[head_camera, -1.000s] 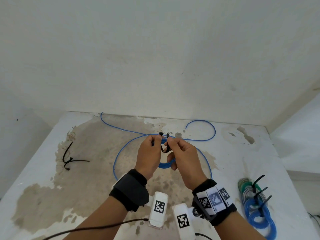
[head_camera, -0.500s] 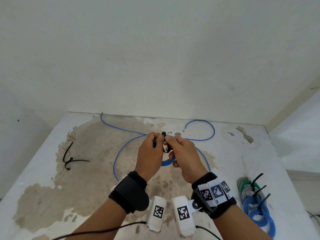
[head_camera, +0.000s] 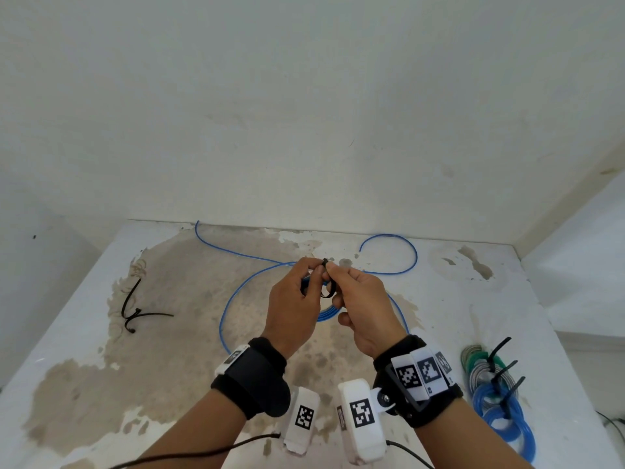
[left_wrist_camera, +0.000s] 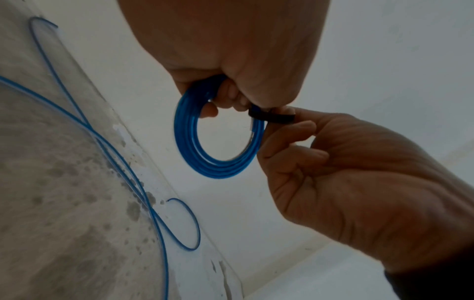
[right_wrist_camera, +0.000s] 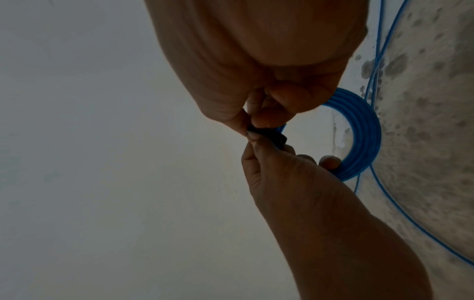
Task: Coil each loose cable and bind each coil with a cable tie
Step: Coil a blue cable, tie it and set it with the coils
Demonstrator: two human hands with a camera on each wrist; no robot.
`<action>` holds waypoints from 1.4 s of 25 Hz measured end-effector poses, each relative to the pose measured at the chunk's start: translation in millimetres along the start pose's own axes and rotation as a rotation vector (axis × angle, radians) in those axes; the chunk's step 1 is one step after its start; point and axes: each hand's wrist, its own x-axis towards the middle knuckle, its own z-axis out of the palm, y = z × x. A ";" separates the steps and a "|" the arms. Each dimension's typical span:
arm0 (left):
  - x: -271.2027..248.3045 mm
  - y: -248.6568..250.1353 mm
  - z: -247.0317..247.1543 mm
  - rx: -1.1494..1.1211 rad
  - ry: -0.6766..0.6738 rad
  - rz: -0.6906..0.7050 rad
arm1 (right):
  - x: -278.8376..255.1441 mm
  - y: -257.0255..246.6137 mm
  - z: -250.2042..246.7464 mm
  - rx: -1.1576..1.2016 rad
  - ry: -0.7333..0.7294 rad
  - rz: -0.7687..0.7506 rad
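I hold a small coil of blue cable (left_wrist_camera: 218, 166) up above the table (head_camera: 507, 299). My left hand (head_camera: 313, 275) grips the coil's top with curled fingers, and its thumb and forefinger also pinch the black cable tie (left_wrist_camera: 273, 118). My right hand (head_camera: 333, 275) pinches the tie's other end right beside it. The tie (head_camera: 327, 292) loops round the coil's strands between both hands. The right wrist view shows the coil (right_wrist_camera: 364, 132) behind the fingers and the tie (right_wrist_camera: 268, 135) squeezed between both sets of fingertips.
A long loose run of blue cable (head_camera: 233, 299) sprawls over the stained tabletop under my hands. Spare black ties (head_camera: 135, 313) lie at the left. Several bound coils (head_camera: 497, 397) sit at the right front. A white wall closes the back.
My hands have come closer together and risen slightly. The tie's two ends, apart a second ago, now meet between my fingertips above the coil.
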 end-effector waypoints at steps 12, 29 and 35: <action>-0.8 6.2 -12.9 0.010 -0.232 -0.050 | 24.6 -20.4 -21.8 -0.135 -0.082 0.169; -0.9 13.1 -15.7 -0.150 -0.320 -0.201 | 30.9 -20.5 -29.9 -0.072 -0.239 0.219; -2.3 9.9 -14.1 -0.131 -0.298 -0.237 | 28.7 -19.0 -28.7 -0.203 -0.221 0.045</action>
